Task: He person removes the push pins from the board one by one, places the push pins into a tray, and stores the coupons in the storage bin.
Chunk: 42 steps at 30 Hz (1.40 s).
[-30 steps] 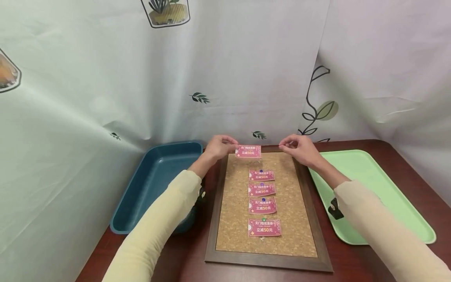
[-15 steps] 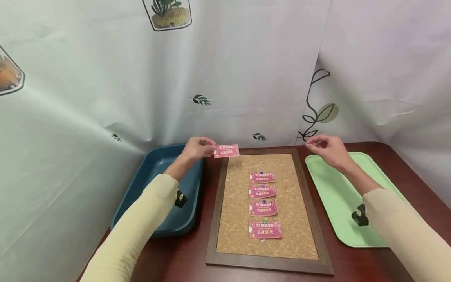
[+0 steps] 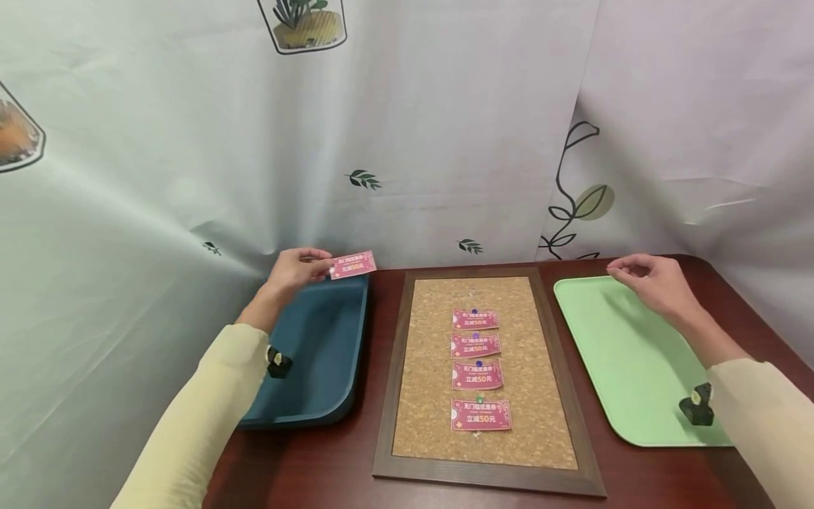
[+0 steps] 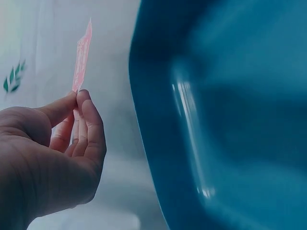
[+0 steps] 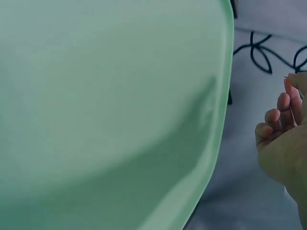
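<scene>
Between thumb and fingers my left hand (image 3: 295,271) pinches a pink paper coupon (image 3: 352,264) above the far end of the blue basin (image 3: 357,367). The left wrist view shows this coupon (image 4: 81,60) nearly edge-on, rising from the fingertips. Over the green tray (image 3: 626,367) my right hand (image 3: 655,283) pinches a push pin; only its thin dark point (image 5: 285,76) shows past the fingertips in the right wrist view. Several pink coupons hang in a column on the framed cork board (image 3: 422,367), such as the lowest coupon (image 3: 481,416), each under a coloured push pin.
The board lies on a dark red table (image 3: 305,466) between basin and tray. Small clear pins stand near the board's top and below the lowest coupon. A pale printed curtain (image 3: 432,141) hangs right behind the table.
My left hand has carried its coupon left, from the board's top to over the basin. My right hand has moved right, from the board's top corner to over the tray.
</scene>
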Each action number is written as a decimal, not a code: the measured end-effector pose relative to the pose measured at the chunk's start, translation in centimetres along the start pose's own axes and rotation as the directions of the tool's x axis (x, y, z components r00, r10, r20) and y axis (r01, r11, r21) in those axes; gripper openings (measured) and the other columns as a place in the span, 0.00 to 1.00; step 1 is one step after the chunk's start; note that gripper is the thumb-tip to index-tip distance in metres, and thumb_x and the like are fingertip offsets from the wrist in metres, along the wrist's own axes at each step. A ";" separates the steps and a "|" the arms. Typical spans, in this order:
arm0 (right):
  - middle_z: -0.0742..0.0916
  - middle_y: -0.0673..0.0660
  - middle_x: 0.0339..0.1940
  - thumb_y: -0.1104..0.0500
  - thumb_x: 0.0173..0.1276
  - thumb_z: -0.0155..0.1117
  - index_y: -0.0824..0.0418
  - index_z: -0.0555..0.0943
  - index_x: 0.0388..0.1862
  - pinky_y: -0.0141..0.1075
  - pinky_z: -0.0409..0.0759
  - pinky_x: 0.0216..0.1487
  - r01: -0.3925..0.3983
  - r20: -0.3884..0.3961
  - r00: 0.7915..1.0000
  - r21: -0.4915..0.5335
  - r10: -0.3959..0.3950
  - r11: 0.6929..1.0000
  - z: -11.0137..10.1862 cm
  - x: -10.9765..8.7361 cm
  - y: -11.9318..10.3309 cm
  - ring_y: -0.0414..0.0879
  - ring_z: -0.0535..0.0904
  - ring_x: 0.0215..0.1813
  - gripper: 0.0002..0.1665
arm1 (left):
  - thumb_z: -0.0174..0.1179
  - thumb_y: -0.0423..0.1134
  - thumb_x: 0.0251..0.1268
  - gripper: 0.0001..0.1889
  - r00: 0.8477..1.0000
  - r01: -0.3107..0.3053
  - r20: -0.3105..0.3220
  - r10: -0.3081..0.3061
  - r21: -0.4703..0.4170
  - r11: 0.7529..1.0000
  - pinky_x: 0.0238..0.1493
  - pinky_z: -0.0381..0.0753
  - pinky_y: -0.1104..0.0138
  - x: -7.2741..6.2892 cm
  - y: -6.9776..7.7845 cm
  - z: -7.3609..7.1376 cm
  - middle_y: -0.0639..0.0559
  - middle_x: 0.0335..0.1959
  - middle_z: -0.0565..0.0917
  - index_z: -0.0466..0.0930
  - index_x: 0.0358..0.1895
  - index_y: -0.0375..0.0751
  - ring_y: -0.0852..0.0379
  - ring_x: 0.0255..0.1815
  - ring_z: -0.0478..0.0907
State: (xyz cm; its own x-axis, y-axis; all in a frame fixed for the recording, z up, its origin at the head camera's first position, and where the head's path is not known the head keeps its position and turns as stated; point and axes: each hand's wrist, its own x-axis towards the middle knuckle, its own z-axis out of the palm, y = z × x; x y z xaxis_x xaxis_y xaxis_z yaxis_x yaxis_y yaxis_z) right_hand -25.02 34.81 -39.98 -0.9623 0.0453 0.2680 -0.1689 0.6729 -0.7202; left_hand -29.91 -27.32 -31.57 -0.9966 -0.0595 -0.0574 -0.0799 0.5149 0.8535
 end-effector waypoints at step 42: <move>0.89 0.60 0.45 0.52 0.78 0.70 0.71 0.88 0.52 0.33 0.73 0.34 -0.038 0.137 0.989 -0.128 0.055 0.991 -0.1 -1.7 4.5 0.33 0.74 0.36 0.21 | 0.62 0.31 0.79 0.12 0.985 0.173 -0.044 -0.168 0.208 0.963 0.52 0.86 0.56 1.2 -8.5 -2.0 0.30 0.54 0.84 0.82 0.56 0.24 0.52 0.41 0.82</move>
State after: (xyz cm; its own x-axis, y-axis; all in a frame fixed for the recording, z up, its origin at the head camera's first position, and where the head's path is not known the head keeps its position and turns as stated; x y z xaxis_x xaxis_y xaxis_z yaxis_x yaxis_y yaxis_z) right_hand -24.08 37.86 -43.65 -0.9903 -0.0194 0.1375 -0.1040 0.7593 -0.6423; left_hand -30.40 -33.50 -37.84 -0.9671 -0.1826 -0.1770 -0.2540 0.6634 0.7038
